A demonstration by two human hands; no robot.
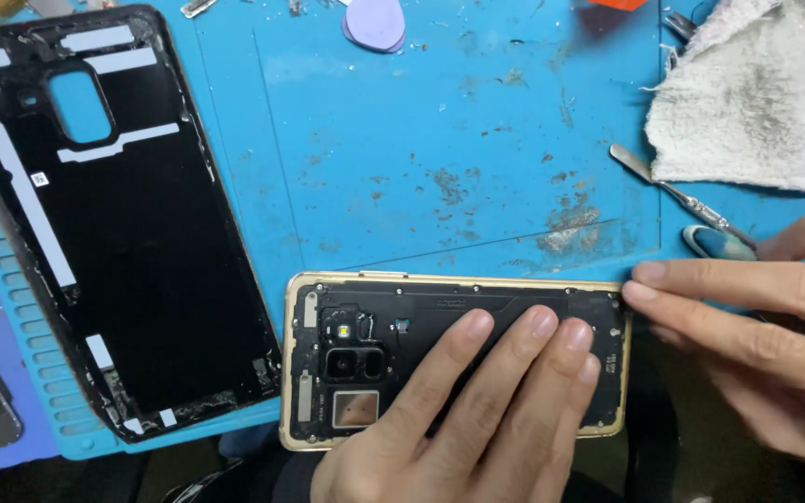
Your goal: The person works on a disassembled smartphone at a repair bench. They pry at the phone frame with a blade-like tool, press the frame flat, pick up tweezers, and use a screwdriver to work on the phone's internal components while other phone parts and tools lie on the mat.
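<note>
One head-worn camera only; it looks steeply down, close over the blue worktop (477,121); near edge at the bottom, far side at the top.
</note>
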